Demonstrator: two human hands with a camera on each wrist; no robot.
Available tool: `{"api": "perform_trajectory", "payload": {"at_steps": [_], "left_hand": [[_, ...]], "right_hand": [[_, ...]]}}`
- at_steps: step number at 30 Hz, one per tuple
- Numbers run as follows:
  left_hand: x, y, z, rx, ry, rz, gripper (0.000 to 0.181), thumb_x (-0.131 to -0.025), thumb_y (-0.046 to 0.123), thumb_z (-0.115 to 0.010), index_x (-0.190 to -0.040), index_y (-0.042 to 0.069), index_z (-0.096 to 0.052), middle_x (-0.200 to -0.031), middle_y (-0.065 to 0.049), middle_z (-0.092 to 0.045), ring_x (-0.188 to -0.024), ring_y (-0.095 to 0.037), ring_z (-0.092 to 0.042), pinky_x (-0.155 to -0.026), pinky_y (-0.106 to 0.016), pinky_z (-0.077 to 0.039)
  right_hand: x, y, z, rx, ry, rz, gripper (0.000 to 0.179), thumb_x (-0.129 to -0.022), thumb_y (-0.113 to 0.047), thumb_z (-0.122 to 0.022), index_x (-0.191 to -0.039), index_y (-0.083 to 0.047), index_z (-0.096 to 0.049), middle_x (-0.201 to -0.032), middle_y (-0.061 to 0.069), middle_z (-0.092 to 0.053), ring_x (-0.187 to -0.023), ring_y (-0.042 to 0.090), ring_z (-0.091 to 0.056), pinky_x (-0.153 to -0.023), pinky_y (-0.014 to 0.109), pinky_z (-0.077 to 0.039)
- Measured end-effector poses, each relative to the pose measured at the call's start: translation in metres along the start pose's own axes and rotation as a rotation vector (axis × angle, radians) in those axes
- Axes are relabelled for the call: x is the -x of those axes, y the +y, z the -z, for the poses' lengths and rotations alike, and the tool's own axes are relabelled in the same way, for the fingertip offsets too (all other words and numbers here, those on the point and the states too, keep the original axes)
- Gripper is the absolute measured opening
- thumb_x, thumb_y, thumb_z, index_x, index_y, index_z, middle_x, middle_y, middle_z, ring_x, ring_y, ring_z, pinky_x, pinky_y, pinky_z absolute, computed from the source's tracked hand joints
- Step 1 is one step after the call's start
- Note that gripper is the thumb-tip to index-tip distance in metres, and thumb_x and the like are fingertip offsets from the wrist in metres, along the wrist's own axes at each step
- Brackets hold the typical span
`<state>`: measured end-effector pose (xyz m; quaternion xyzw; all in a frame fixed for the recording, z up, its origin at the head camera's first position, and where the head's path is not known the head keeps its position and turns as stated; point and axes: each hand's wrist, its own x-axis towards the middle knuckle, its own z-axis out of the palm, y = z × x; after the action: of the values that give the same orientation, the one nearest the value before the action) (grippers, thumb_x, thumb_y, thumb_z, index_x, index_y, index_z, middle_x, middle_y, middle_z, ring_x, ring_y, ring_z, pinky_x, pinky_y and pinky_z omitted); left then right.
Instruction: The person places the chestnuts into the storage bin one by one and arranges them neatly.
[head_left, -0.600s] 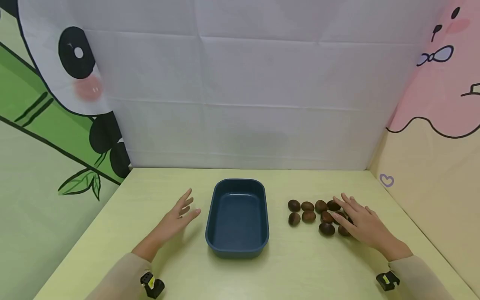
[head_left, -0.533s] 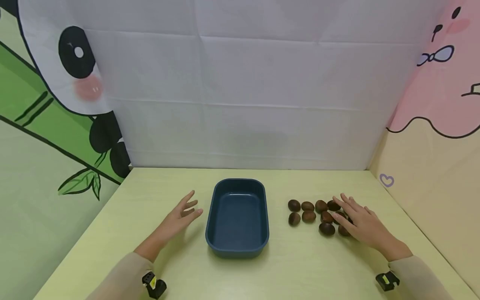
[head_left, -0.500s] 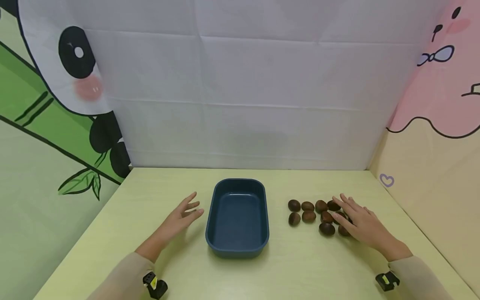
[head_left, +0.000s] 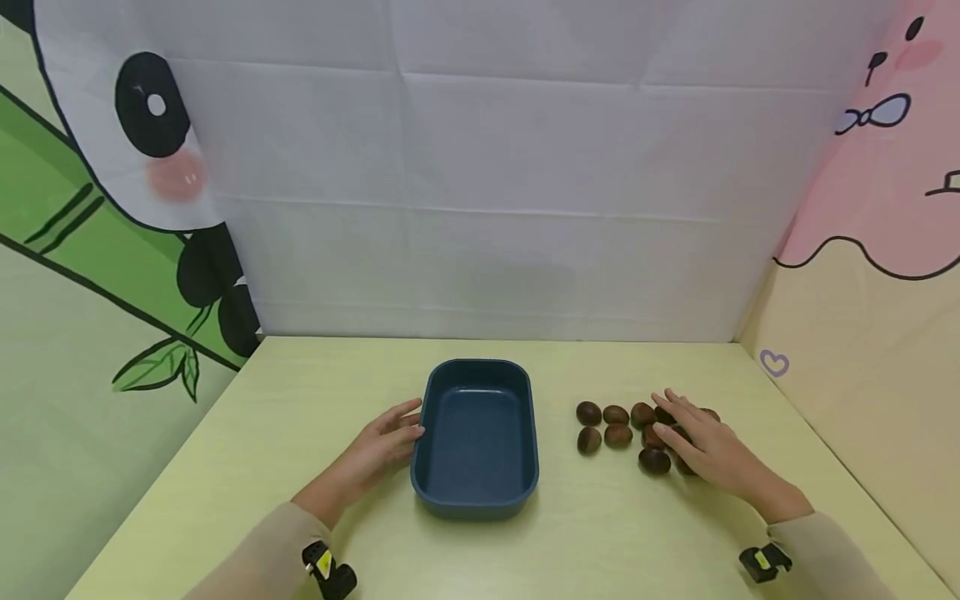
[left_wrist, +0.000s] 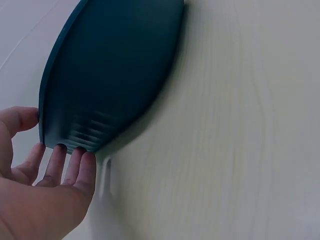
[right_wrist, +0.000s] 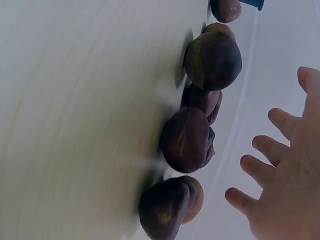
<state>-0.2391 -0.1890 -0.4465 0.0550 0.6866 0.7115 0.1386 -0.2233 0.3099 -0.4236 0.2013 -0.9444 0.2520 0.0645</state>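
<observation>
A deep blue rectangular bin (head_left: 476,450) stands on the table in the head view. My left hand (head_left: 378,450) is at its left side. In the left wrist view the fingertips (left_wrist: 88,159) touch the bin's outer wall (left_wrist: 110,75), and the thumb is by its rim; the fingers are not curled round it. Several glossy brown chestnuts (head_left: 618,435) lie in loose rows right of the bin. Over the right end of these chestnuts hovers my right hand (head_left: 712,450), fingers spread, holding nothing. It hides some of them. The right wrist view shows a gap between its fingers and the chestnuts (right_wrist: 186,140).
The pale yellow table (head_left: 555,550) meets a white cloth backdrop (head_left: 480,208) at its far edge. Printed side panels flank it, with a pink figure (head_left: 892,192) on the right. Each sleeve carries a small black camera (head_left: 328,571).
My left hand has moved right, from beside the bin to touching its left side. My right hand has shifted slightly left over the chestnuts. Bin and chestnuts stay in place.
</observation>
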Motion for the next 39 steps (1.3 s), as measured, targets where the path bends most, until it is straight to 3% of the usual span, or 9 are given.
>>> {"api": "perform_trajectory", "payload": {"at_steps": [5, 10, 17, 29, 39], "left_hand": [[-0.001, -0.001, -0.003, 0.026, -0.001, 0.017, 0.06, -0.102, 0.009, -0.054, -0.157, 0.006, -0.029, -0.159, -0.024, -0.027, -0.142, -0.037, -0.035, -0.113, -0.05, -0.032], [-0.002, 0.001, -0.006, 0.066, 0.003, 0.023, 0.06, -0.102, 0.007, -0.053, -0.157, 0.006, -0.029, -0.16, -0.022, -0.027, -0.143, -0.037, -0.033, -0.114, -0.051, -0.03], [-0.001, 0.002, -0.007, 0.085, 0.013, 0.031, 0.059, -0.102, 0.006, -0.051, -0.157, 0.007, -0.028, -0.161, -0.021, -0.025, -0.144, -0.036, -0.032, -0.114, -0.049, -0.031], [-0.001, 0.001, -0.007, 0.106, 0.002, 0.023, 0.061, -0.102, 0.005, -0.05, -0.158, 0.005, -0.026, -0.161, -0.022, -0.023, -0.144, -0.035, -0.029, -0.114, -0.05, -0.029], [-0.004, 0.0, -0.007, 0.114, 0.017, 0.03, 0.06, -0.101, 0.006, -0.052, -0.157, 0.007, -0.029, -0.16, -0.02, -0.026, -0.144, -0.034, -0.031, -0.114, -0.05, -0.03]], "right_hand": [[-0.006, -0.005, -0.007, -0.091, 0.008, 0.04, 0.057, -0.104, -0.031, -0.055, -0.15, 0.0, -0.042, -0.153, 0.026, -0.037, -0.138, 0.048, -0.034, -0.103, 0.066, -0.033], [-0.015, -0.013, -0.015, -0.093, 0.028, 0.11, 0.051, -0.1, -0.025, -0.064, -0.143, 0.0, -0.05, -0.139, 0.019, -0.055, -0.127, 0.038, -0.051, -0.094, 0.056, -0.047], [-0.033, -0.027, -0.03, -0.13, -0.035, 0.171, 0.039, -0.096, -0.024, -0.071, -0.13, -0.006, -0.064, -0.13, 0.008, -0.064, -0.118, 0.03, -0.059, -0.092, 0.051, -0.05], [-0.05, -0.042, -0.046, -0.085, -0.153, 0.203, 0.037, -0.088, -0.01, -0.078, -0.123, -0.006, -0.068, -0.12, 0.006, -0.066, -0.111, 0.026, -0.062, -0.09, 0.045, -0.052], [-0.059, -0.044, -0.051, 0.032, -0.18, 0.223, 0.037, -0.085, -0.009, -0.08, -0.12, -0.004, -0.07, -0.118, 0.009, -0.068, -0.114, 0.033, -0.061, -0.094, 0.047, -0.051]]}}
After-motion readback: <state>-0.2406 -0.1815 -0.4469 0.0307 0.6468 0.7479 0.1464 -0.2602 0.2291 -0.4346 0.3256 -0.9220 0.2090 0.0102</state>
